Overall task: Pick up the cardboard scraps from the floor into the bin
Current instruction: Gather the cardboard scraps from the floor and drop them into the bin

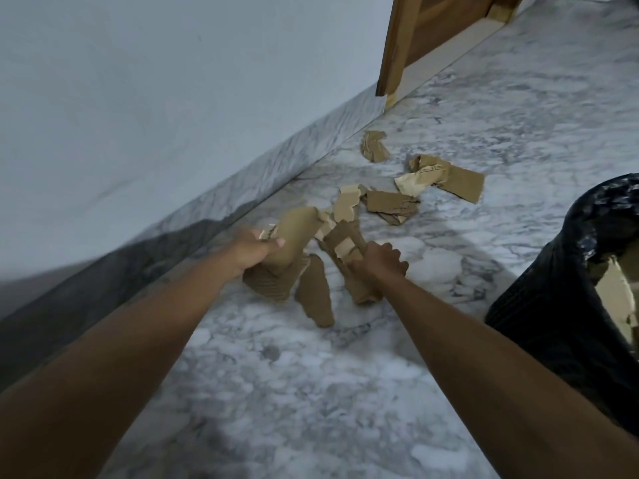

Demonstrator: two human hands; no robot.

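Brown cardboard scraps lie scattered on the marble floor. My left hand (254,252) is closed around a large curled scrap (294,236). My right hand (378,262) grips a bundle of torn strips (344,242). A long loose piece (316,299) lies between and just below the two hands. Farther off lie a flat scrap (390,205), a crumpled printed piece (442,178) and a small one (375,146) near the skirting. The bin (567,288), lined with a black bag, stands at the right edge with cardboard inside it.
A white wall with a marble skirting (276,167) runs along the left. A wooden door frame (397,63) stands at the top, beyond the scraps. Grey-white marble floor (311,392) spreads between my arms and toward the bin.
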